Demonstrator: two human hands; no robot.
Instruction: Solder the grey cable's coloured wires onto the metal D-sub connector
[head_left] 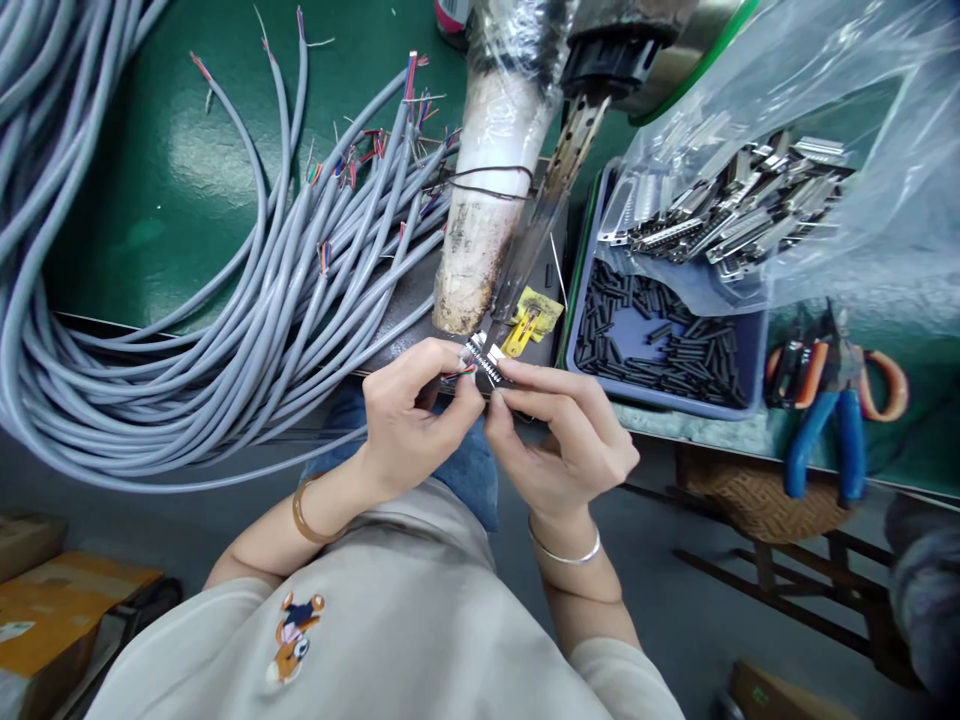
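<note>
Just below the tip of a soldering iron (pixel 576 145), my two hands meet at a small metal connector (pixel 491 368) with a row of pins. My left hand (pixel 412 415) is closed in a pinch on thin coloured wires (pixel 463 371) at the connector's left end. A grey cable (pixel 300 472) runs to this hand from the left. My right hand (pixel 566 430) grips the connector's right side between thumb and fingers. Fingertips partly hide the connector and the wire ends. Close beyond it lies a yellow piece (pixel 523 330) on a yellow pad.
A bundle of grey cables (pixel 225 375) with stripped ends covers the table's left. A stained white tube (pixel 487 190) hangs beside the iron. At right are a blue bin (pixel 739 385) of black sleeves (pixel 697 355), a plastic bag of metal connectors (pixel 750 205), and pliers (pixel 840 390).
</note>
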